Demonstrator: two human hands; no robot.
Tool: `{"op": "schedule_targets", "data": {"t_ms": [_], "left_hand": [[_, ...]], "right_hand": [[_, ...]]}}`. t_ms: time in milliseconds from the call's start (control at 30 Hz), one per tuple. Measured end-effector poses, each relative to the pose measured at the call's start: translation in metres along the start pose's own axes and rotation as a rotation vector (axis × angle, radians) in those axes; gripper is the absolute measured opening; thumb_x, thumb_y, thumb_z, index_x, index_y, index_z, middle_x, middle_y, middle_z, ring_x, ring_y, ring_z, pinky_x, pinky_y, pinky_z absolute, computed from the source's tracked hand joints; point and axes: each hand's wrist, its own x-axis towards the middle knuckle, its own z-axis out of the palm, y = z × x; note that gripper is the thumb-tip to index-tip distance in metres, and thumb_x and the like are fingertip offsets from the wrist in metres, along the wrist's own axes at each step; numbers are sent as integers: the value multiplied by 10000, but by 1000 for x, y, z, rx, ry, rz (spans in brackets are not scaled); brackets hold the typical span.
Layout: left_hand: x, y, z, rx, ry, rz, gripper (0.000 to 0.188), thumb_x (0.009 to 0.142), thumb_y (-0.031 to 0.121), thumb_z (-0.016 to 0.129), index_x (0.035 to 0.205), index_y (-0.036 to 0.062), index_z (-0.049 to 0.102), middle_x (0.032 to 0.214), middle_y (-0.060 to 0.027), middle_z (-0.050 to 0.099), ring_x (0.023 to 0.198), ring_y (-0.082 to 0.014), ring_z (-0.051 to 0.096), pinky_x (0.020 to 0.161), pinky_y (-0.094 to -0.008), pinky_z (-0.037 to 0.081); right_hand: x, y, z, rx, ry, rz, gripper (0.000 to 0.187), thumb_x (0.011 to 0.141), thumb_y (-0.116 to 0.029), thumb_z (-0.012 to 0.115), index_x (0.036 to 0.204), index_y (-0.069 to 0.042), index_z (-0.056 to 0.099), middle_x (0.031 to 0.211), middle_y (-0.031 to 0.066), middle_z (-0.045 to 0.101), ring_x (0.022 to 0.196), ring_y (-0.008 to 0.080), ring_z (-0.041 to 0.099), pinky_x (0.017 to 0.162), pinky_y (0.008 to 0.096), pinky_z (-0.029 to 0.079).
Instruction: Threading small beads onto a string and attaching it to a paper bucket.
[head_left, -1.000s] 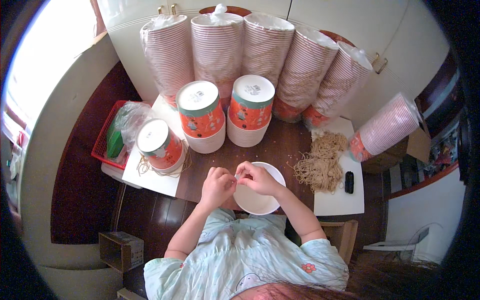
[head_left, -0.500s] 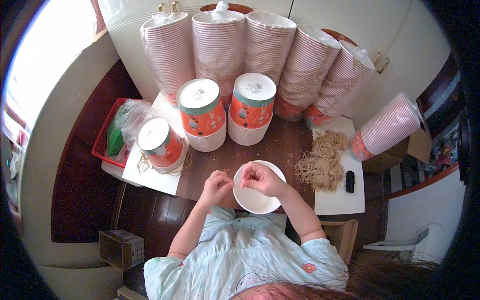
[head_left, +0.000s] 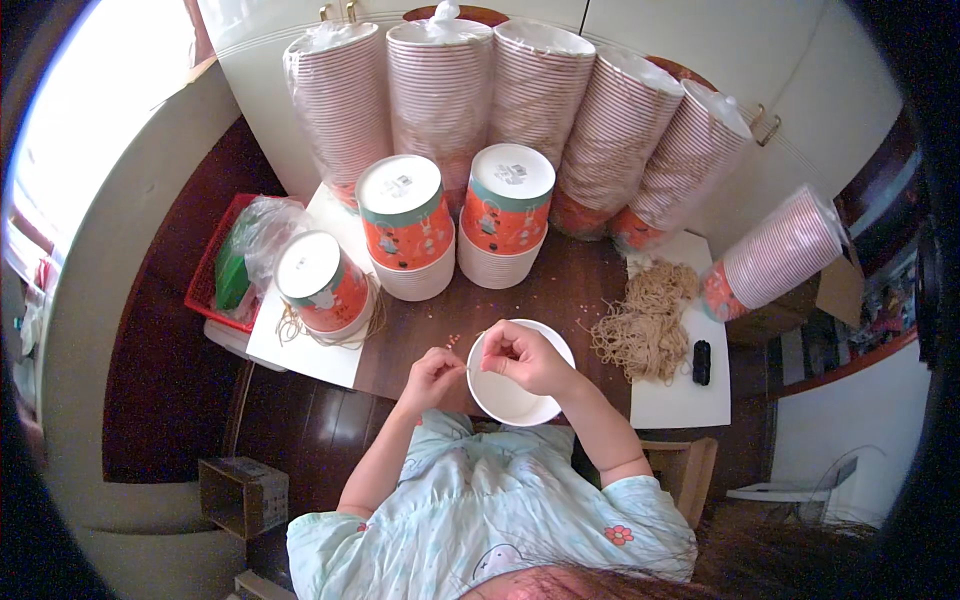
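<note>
Presently left hand (head_left: 432, 372) and right hand (head_left: 517, 354) pinch one rubber band (head_left: 468, 368) taut, long axis left-right, over white lid (head_left: 515, 400) at worktop (head_left: 560, 290) front. Behind lid: three orange tubs (head_left: 405, 225).

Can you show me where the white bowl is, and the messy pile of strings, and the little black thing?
Round white paper bowl (head_left: 520, 400), head view: bare inside bottom.
Tan tangled pile of strings (head_left: 640, 325), head view: middle of the heap.
Small black oblong thing (head_left: 701, 362), head view: its middle, on the white sheet.

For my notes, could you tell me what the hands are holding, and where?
The right hand holds the white bowl at its near-left rim; both hands appear to pinch something thin between them, too small to identify.
</note>
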Motion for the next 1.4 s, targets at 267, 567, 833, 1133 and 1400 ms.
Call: {"op": "schedule_targets", "data": {"t_ms": [267, 567, 833, 1133, 1400], "left_hand": [[-5, -2, 7, -246, 13, -164, 74, 742, 36, 629, 805, 14, 595, 807, -55, 568, 701, -104, 528, 597, -207, 422], [-3, 10, 5, -61, 11, -123, 71, 752, 47, 626, 799, 0, 601, 765, -66, 593, 679, -103, 547, 586, -220, 439], [-12, -15, 12, -75, 41, -127, 50, 748, 34, 621, 781, 1, 602, 749, -49, 608, 677, -99, 555, 611, -222, 448], [-12, -15, 11, -158, 23, -231, 59, 760, 58, 621, 776, 2, 610, 751, -44, 606, 675, -86, 541, 595, -214, 437], [41, 10, -11, 105, -99, -125, 106, 756, 128, 601, 784, 26, 599, 733, -81, 569, 698, -174, 555, 635, -278, 448]], "right_hand": [[-5, -7, -5, -123, 45, 33, 142, 786, -90, 607, 891, -54, 519, 770, -1, 532, 721, 69, 512, 640, 216, 430], [-5, -10, -5, -208, 28, 17, 140, 791, -86, 596, 906, -51, 525, 772, 3, 538, 718, 71, 515, 642, 221, 432], [-9, -15, -4, -155, 26, -38, 72, 787, -19, 577, 845, -41, 539, 754, 12, 555, 713, 74, 530, 654, 212, 434], [-28, -50, -22, 97, -35, 85, 215, 770, -46, 609, 956, -35, 502, 755, 10, 556, 695, 68, 528, 613, 199, 421], [-97, -68, -68, 366, -29, -519, 187, 795, -125, 575, 749, 56, 561, 591, 164, 572, 371, 178, 480, 330, 263, 340]]}}
